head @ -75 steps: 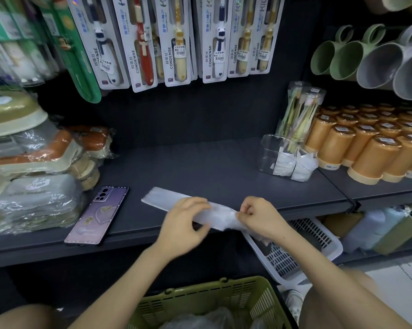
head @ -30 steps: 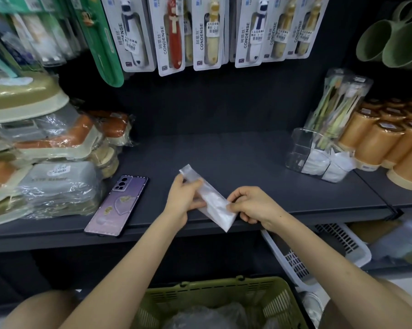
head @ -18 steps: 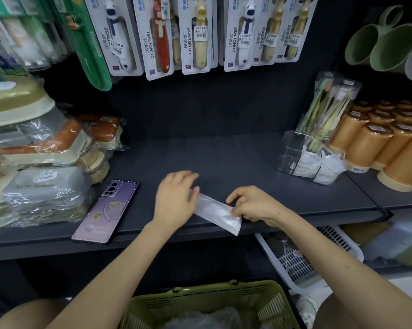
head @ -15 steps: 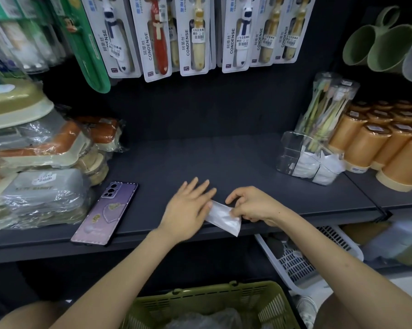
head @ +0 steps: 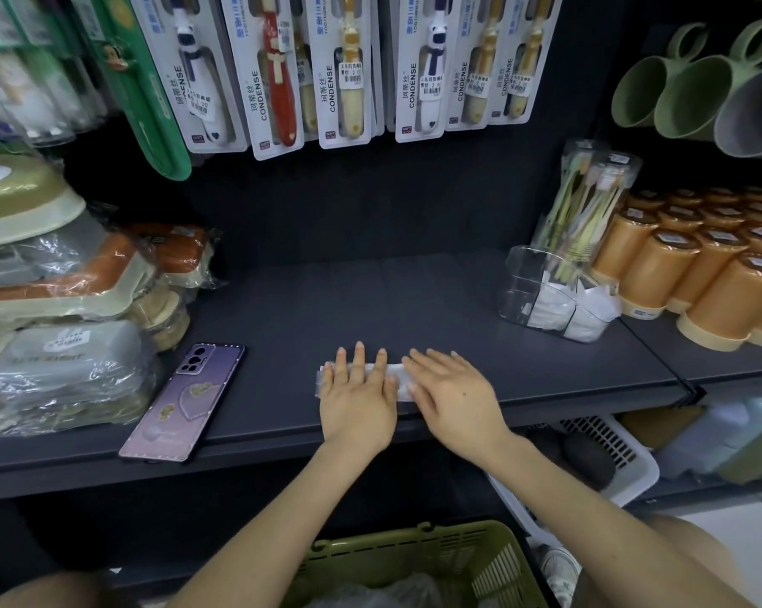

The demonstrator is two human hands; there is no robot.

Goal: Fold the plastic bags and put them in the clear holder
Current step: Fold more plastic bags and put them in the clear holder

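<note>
White plastic bag (head: pixel 397 374), folded into a strip, lies on the dark shelf (head: pixel 370 309) well left of the clear holder (head: pixel 519 283); left hand (head: pixel 357 401) and right hand (head: pixel 454 397) press it, fingers flat and straight.

On my feed I saw a dark shelf (head: pixel 370 300) with a purple phone (head: pixel 181 401) lying face down at its front edge, left of centre. Just left of the phone sat a stack of plastic-wrapped dishes (head: pixel 63 357). Carded toothbrush packs (head: pixel 339 68) hung in a row above. At the right, clear tubes of toothbrushes (head: pixel 585 199) stood beside rows of orange cups (head: pixel 677 269), with green mugs (head: pixel 660 94) above them. Below the shelf were an olive-green basket (head: pixel 414 550) and, to its right, a white slotted basket (head: pixel 612 454).
</note>
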